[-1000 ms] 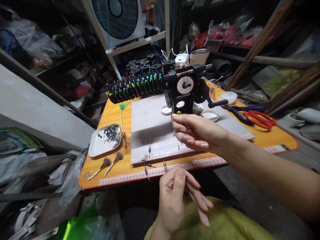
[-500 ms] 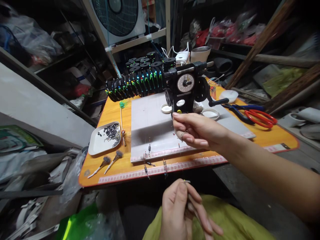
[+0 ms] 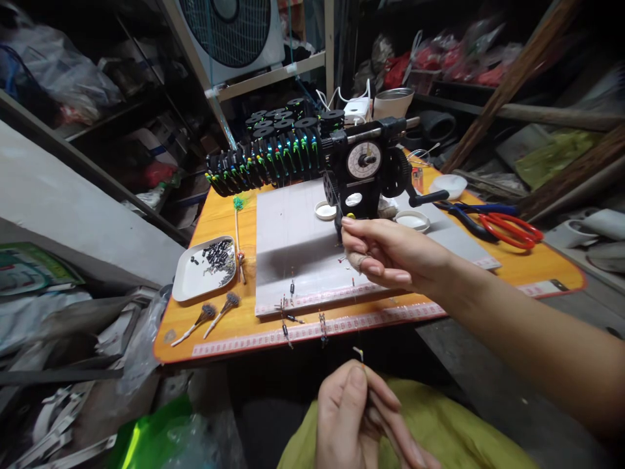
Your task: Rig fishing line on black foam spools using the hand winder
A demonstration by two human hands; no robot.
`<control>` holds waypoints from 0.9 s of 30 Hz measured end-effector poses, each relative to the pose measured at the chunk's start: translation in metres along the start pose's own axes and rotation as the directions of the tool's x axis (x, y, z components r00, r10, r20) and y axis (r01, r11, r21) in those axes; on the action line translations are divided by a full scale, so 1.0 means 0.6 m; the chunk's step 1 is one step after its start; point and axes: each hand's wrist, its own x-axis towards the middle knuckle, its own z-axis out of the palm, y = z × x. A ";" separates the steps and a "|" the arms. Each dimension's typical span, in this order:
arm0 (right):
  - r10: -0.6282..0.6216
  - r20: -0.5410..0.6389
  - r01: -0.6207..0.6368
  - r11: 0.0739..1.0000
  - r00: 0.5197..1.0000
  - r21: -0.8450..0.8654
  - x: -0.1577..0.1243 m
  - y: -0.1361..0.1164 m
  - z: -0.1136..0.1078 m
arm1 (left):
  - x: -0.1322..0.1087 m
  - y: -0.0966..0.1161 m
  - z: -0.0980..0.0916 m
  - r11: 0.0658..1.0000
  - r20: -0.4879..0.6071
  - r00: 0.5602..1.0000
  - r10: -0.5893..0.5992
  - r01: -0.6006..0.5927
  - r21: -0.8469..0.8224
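My left hand (image 3: 344,413), low over the lap, is closed, with thumb and forefinger pinched on a very thin fishing line. Just above those fingertips a small white-and-yellow piece (image 3: 359,352) hangs on the line, with a tiny orange bead against the fingers. My right hand (image 3: 378,255) is raised in front of the winding machine (image 3: 364,166), its thumb and forefinger pinched together on the line, which is barely visible. A wrapping shows on one right finger. Black foam spools (image 3: 273,159) wound with line and bright green pieces sit in a row on the machine's shaft.
A white tray (image 3: 183,286) of small black parts stands at the left of the orange table (image 3: 224,345). Small rigs (image 3: 322,329) hang near the front edge by a pink measuring tape. Red-handled scissors (image 3: 517,231) and pliers (image 3: 469,221) lie right of the crank handle (image 3: 430,198).
The white-and-yellow piece now stands clear above my left fingertips, and an orange bead shows below it. My right hand has shifted very slightly right in the view.
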 end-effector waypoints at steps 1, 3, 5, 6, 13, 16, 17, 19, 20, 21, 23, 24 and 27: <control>0.002 -0.001 -0.002 1.000 1.000 0.003 0.000 0.000 -0.001 | -0.001 -0.001 0.000 1.000 0.007 1.000 0.012 -0.012 -0.001; 0.000 0.002 0.000 1.000 1.000 0.005 0.000 0.000 -0.002 | -0.001 0.000 0.002 1.000 0.019 0.999 0.028 -0.028 -0.004; -0.005 0.003 0.005 1.000 1.000 0.007 0.000 0.000 -0.003 | -0.002 0.003 0.006 1.000 0.010 1.000 0.023 -0.023 0.013; -0.008 0.003 0.008 1.000 1.000 0.008 0.000 0.000 -0.004 | -0.001 0.005 0.008 0.999 0.004 1.000 0.018 -0.018 0.029; -0.028 -0.007 0.028 1.000 1.000 0.014 0.000 0.002 -0.007 | 0.002 0.021 0.016 0.941 -0.146 0.987 -0.064 0.108 0.322; -0.046 -0.014 0.046 0.999 0.999 -0.028 0.001 0.002 -0.006 | 0.007 0.026 0.012 0.834 -0.239 0.971 0.018 0.117 0.539; -0.074 -0.014 0.073 0.995 0.997 -0.064 0.001 0.002 -0.006 | 0.009 0.030 0.010 0.760 -0.269 0.961 0.057 0.133 0.636; -0.153 -0.004 0.150 0.973 0.988 -0.173 0.000 0.001 -0.006 | 0.014 0.041 0.008 0.540 -0.306 0.941 0.148 0.182 0.822; -0.190 0.009 0.186 0.954 0.982 -0.236 -0.001 0.000 -0.006 | 0.017 0.048 0.008 0.418 -0.311 0.933 0.179 0.214 0.883; -0.215 0.028 0.213 0.931 0.976 -0.297 -0.003 -0.002 -0.006 | 0.020 0.056 0.010 0.308 -0.313 0.929 0.197 0.245 0.920; -0.227 0.060 0.232 0.885 0.972 -0.403 -0.008 -0.006 -0.006 | 0.028 0.072 0.020 0.146 -0.304 0.931 0.200 0.278 0.949; -0.220 0.072 0.229 0.867 0.973 -0.443 -0.011 -0.009 -0.005 | 0.035 0.080 0.027 0.096 -0.279 0.939 0.204 0.264 0.960; -0.209 0.081 0.220 0.828 0.975 -0.515 -0.019 -0.018 -0.002 | 0.068 0.101 0.056 0.012 -0.100 0.957 0.273 0.101 0.995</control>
